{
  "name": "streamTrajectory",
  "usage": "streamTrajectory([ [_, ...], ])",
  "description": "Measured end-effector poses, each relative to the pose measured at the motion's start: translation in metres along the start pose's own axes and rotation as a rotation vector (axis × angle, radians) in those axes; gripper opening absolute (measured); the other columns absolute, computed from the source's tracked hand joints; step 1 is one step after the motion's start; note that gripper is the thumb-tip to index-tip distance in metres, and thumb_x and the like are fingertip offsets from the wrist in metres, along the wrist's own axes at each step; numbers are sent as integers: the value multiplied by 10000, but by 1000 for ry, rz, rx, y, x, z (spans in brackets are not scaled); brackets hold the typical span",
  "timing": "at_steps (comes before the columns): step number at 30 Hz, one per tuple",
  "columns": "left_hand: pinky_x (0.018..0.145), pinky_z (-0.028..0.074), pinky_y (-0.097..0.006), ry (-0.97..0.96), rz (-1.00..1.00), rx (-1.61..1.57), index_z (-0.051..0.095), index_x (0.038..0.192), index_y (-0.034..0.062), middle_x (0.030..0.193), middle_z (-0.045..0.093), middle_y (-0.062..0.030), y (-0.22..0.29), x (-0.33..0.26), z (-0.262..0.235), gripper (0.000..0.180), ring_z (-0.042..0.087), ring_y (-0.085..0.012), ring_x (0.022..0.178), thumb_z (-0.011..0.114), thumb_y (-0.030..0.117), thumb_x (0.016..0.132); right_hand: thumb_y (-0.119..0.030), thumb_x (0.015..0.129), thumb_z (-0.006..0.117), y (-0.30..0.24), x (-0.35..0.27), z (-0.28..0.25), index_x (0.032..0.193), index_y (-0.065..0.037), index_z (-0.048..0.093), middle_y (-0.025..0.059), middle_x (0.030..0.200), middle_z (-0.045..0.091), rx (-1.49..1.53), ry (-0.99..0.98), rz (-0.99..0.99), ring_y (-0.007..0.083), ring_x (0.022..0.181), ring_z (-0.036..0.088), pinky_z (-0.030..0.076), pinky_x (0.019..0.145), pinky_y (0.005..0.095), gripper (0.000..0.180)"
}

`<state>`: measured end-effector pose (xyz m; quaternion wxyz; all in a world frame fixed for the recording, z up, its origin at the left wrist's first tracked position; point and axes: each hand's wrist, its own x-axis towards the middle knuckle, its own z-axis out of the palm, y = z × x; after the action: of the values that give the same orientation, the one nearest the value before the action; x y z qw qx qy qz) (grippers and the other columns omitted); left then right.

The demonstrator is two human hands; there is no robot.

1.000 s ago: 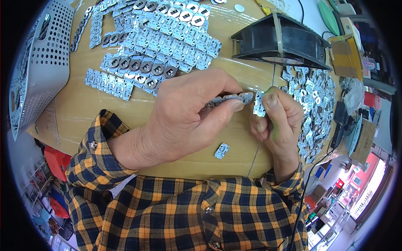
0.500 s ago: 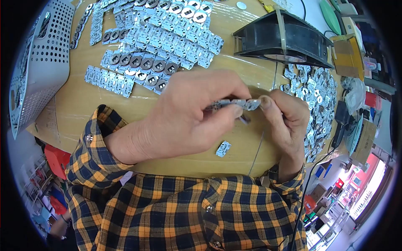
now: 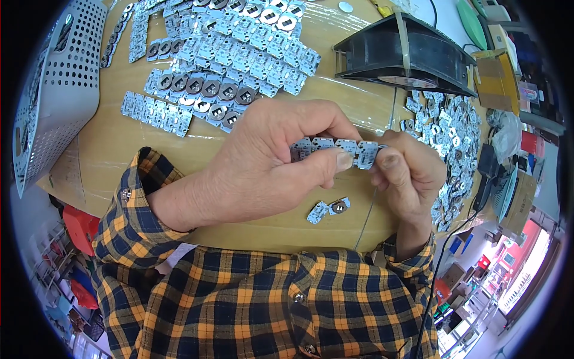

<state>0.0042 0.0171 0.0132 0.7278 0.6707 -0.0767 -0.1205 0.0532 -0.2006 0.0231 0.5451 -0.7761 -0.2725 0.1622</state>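
My left hand [image 3: 275,158] is closed around a strip of small circuit boards [image 3: 345,146], its thumb pressed on the near face. At the strip's right end, my right hand [image 3: 412,170] is closed, thumb and finger pinching the last board. Part of the strip is hidden behind my left fingers. Just below the hands on the table lie two loose single boards: a pale one [image 3: 318,212], and beside it one with a round dark battery holder [image 3: 339,206].
Rows of circuit board strips [image 3: 245,42] cover the table's far left. A perforated basket [image 3: 72,72] stands at the left edge. Toward the far right sits a black blower fan [image 3: 400,54] with tape round it. A pile of loose single boards [image 3: 448,143] spreads along the right.
A board with a battery holder has dropped beside the loose pale one. The strip has tilted so its flat face shows, and my right thumb has shifted slightly down.
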Motion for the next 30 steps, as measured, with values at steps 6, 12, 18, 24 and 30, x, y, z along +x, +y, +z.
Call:
streamTrajectory([
  [6,513,457,-180,13,-56,-54,567,1103,-16,847,648,-55,-4,2,5,203,626,-59,663,605,40,912,-122,940,607,5,4,7,789,13,623,39,618,576,-176,12,-111,114,496,538,394,470,250,203],
  [12,471,450,-190,-107,-150,-537,502,1058,-30,831,645,-98,-4,3,-2,208,625,-91,626,622,80,928,-218,1009,509,-1,0,10,805,-14,577,16,596,538,534,-63,333,64,412,423,329,396,209,296],
  [18,522,484,-195,8,-20,-363,486,1102,-28,915,626,-109,-7,3,5,221,647,-110,699,600,39,925,-273,1034,427,-3,5,19,746,-51,439,9,512,422,727,57,427,56,355,335,285,333,208,364],
  [24,563,509,-206,88,251,174,544,1094,-34,980,605,-92,-14,-1,9,196,672,-112,757,573,-38,900,-236,1021,472,6,0,18,755,-34,505,9,530,472,452,88,302,55,390,373,296,377,210,336],
  [30,567,505,-208,175,387,387,595,1067,-24,945,610,-92,-12,-2,13,227,682,-121,723,602,-89,850,-239,1024,458,3,-1,17,740,-42,455,8,502,426,338,74,326,71,377,362,296,370,227,346],
])
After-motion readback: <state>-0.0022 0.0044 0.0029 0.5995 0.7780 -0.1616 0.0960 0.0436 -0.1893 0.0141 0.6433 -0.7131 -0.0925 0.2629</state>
